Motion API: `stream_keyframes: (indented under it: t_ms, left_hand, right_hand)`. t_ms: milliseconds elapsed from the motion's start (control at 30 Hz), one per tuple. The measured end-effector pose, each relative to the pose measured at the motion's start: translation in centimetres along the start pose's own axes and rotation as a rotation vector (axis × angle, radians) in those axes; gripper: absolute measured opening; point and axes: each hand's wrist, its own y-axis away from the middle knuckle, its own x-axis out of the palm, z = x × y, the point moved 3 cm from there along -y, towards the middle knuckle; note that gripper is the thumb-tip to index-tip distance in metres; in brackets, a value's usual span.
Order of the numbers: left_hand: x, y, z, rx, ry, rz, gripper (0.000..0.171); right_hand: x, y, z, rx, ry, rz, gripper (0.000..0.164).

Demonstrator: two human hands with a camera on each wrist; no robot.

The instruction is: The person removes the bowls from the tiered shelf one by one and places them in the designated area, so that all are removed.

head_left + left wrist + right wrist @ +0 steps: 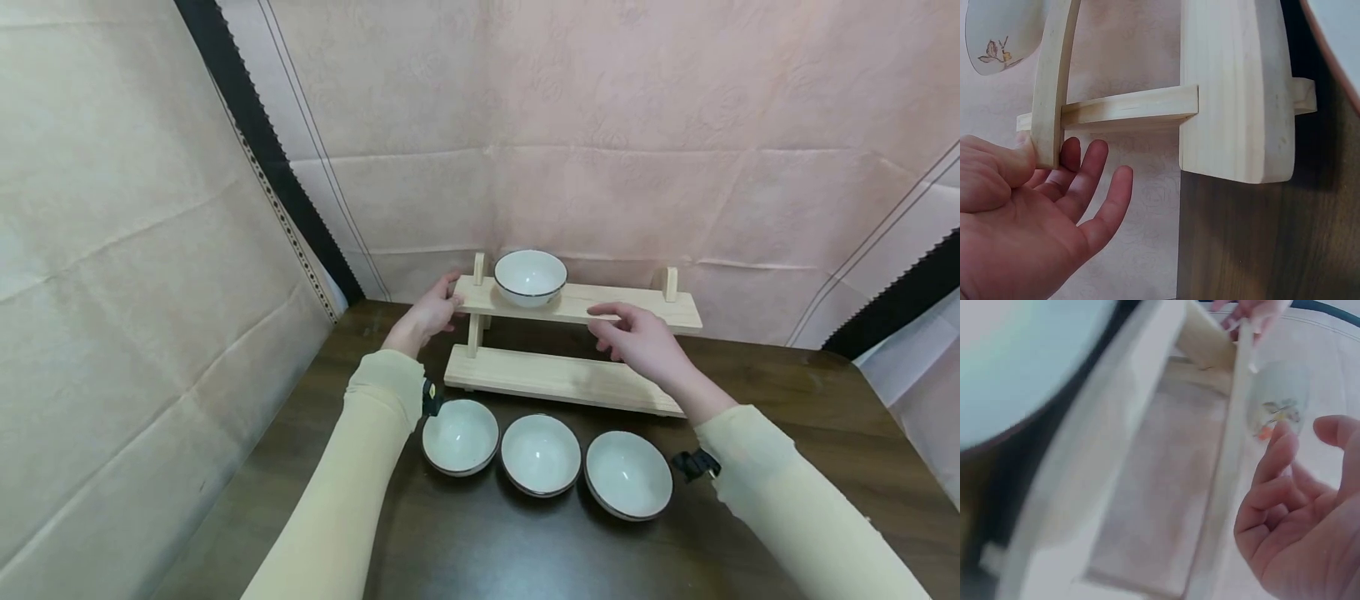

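Note:
My left hand [427, 317] pinches the left end of the upper board [611, 303] of a two-tier wooden rack. In the left wrist view the thumb lies on one face of the board, with fingers curled behind it. A white bowl [531, 277] with a dark rim stands on that board, left of its middle; its flower print [1282, 412] shows in the right wrist view. In front of the board, right of the bowl, my right hand [639, 340] is held in the air with loosely bent fingers and nothing in them.
Below is the rack's lower board [555, 377]. Three more white bowls, left [461, 437], middle [541, 454] and right [628, 475], stand in a row before the rack on the dark wooden table [480, 550]. Pale cloth [637, 108] hangs behind.

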Motion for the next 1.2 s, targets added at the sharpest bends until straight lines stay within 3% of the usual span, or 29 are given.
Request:
stream_keyframes:
  t_ms: [200,533,933,1200]
  left_hand:
    - [0.0,0.1,0.2,0.007,-0.012,-0.005,0.058]
    - [0.1,-0.1,0.0,0.033,-0.038,-0.001,0.058]
    - [0.0,0.0,0.2,0.054,-0.055,0.0,0.058]
    - [0.1,0.0,0.3,0.049,-0.051,-0.004,0.059]
  right_hand:
    - [0.3,-1.9,2.6,0.056,-0.005,-0.053,0.067]
    - [1.4,-4.7,4.7,0.073,-0.153,-0.034,0.078]
    - [3.0,-6.5,4.8,0.111,-0.223,-0.093,0.072]
    - [3.6,-7.2,4.5,0.134,-0.252,-0.079,0.065]
